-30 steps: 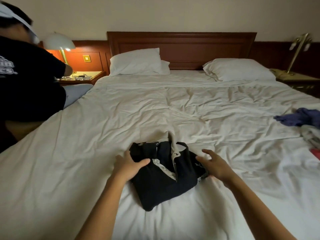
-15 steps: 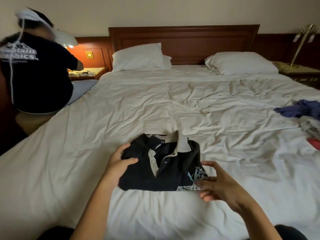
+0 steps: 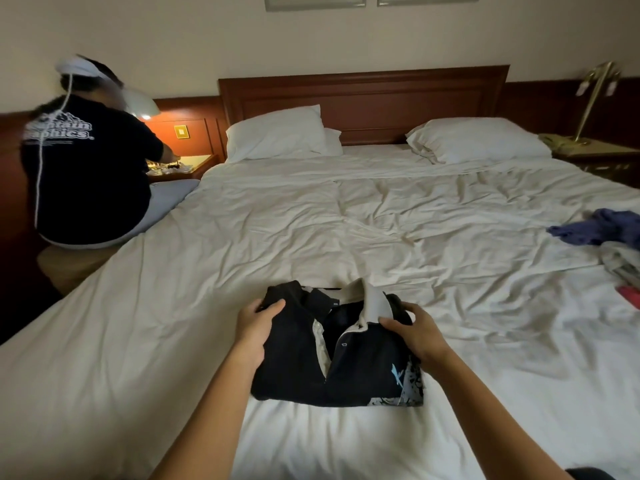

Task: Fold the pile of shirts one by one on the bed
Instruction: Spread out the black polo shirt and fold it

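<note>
Two bare forearms reach in from the bottom edge over a wide bed (image 3: 166, 341) covered with a rumpled white fabric duvet. Near the foot of the bed, roughly centred, lies a folded dark navy polo shirt (image 3: 349, 372). It has a pale grey collar, an open placket and a light blue and white print at its lower right corner. It lies flat as a neat rectangle, with the collar toward the headboard.

The left grip (image 3: 258, 323), a bare hand, grasps the shirt's upper left edge, thumb on top and fingers curled round the fabric. The right grip (image 3: 415, 332) grasps the upper right edge, thumb on the collar tip and fingers wrapped over the side.

Farther off, at the bed's right edge and well apart from the folded shirt, lies a loose heap of unfolded clothes. It holds a crumpled purple-blue garment (image 3: 602, 228), a grey garment (image 3: 623, 265) just below it and a scrap of red cloth (image 3: 630, 296) cut off by the frame.

At the bed's left side a second person (image 3: 86, 174) in a black printed T-shirt sits with their back to the camera. They lean toward a wooden bedside cabinet (image 3: 194, 164) under a lit white-shaded lamp (image 3: 142, 105).

At the head, two white pillows (image 3: 277, 133) (image 3: 478, 140) rest against a dark reddish wooden headboard (image 3: 363, 98). A brass lamp (image 3: 594, 98) stands at the far right.
</note>
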Demonstrator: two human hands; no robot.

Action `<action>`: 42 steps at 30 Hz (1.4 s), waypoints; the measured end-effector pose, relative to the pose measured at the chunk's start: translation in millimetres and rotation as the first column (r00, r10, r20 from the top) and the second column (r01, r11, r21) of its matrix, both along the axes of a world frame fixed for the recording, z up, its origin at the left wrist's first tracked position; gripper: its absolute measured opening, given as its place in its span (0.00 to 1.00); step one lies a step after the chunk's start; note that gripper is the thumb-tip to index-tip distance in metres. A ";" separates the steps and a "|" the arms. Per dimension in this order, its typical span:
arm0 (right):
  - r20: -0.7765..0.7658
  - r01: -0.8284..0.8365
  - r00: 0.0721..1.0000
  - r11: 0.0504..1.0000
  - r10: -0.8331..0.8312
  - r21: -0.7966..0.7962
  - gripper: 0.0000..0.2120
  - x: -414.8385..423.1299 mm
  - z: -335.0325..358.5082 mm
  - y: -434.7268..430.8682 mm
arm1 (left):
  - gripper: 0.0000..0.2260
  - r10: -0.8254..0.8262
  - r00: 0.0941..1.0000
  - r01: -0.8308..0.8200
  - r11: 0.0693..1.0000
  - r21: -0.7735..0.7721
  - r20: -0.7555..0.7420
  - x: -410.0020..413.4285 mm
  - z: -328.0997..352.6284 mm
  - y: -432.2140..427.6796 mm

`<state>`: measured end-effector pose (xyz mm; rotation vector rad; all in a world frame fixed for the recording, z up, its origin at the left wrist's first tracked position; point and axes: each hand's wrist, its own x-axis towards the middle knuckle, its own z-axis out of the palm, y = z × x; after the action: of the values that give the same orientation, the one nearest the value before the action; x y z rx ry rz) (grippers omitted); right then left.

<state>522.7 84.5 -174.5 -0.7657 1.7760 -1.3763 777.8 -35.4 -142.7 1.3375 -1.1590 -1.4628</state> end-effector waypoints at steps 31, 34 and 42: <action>-0.822 -0.001 0.478 0.936 0.310 0.352 0.32 9.4 -49.2 -47.6 | 0.12 -0.281 0.957 0.250 0.926 0.283 0.075 -62.7 -5.4 -62.2; -0.811 -0.012 0.503 0.940 0.300 0.340 0.31 8.9 -48.3 -46.2 | 0.10 -0.108 0.969 0.186 0.913 0.363 -0.223 -42.8 -3.9 -60.0; -0.802 -0.006 0.529 0.947 0.276 0.322 0.30 11.2 -43.3 -42.9 | 0.14 -0.151 0.989 0.144 0.943 0.301 -0.002 -37.2 -16.2 -49.3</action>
<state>534.0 41.6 -217.8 -1.5546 2.4837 -0.5762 740.7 -84.7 -159.0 1.4985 -1.1002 -1.7946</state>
